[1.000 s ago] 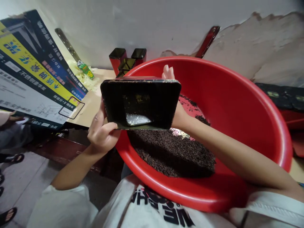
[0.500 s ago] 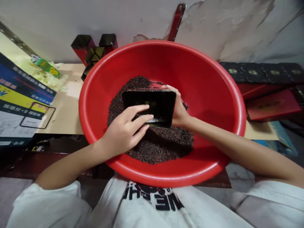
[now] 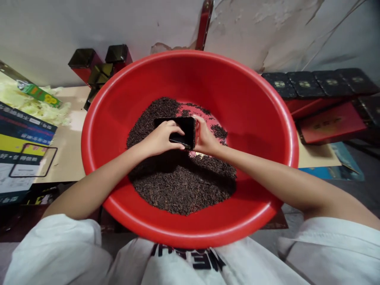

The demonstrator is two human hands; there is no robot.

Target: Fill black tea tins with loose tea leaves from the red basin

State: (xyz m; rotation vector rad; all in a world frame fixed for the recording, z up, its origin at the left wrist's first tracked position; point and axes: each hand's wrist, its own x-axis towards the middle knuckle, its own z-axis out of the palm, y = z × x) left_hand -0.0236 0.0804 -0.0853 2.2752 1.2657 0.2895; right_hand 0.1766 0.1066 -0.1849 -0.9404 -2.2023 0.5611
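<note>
Over the large red basin (image 3: 258, 118), both my hands are around a tin with a black top (image 3: 184, 138). My left hand (image 3: 163, 137) lies across the top from the left, fingers over it and thumb at the near edge. On the right side, my right hand (image 3: 206, 136) grips the tin's wall with bent fingers. The tin's lower part is hidden beneath its top. Dark loose tea leaves (image 3: 184, 186) cover much of the basin floor under and around the tin.
Several red tins with black lids (image 3: 305, 84) stand on the right, one tin lying on its side (image 3: 332, 122). Behind the basin's left rim are more dark tins (image 3: 84, 59). A printed carton (image 3: 23, 154) and a green box (image 3: 40, 94) are at the left.
The tin has moved lower into the basin and away from me. My left hand's fingers, stretched out on its top before, now bend around it. The view has shifted slightly right.
</note>
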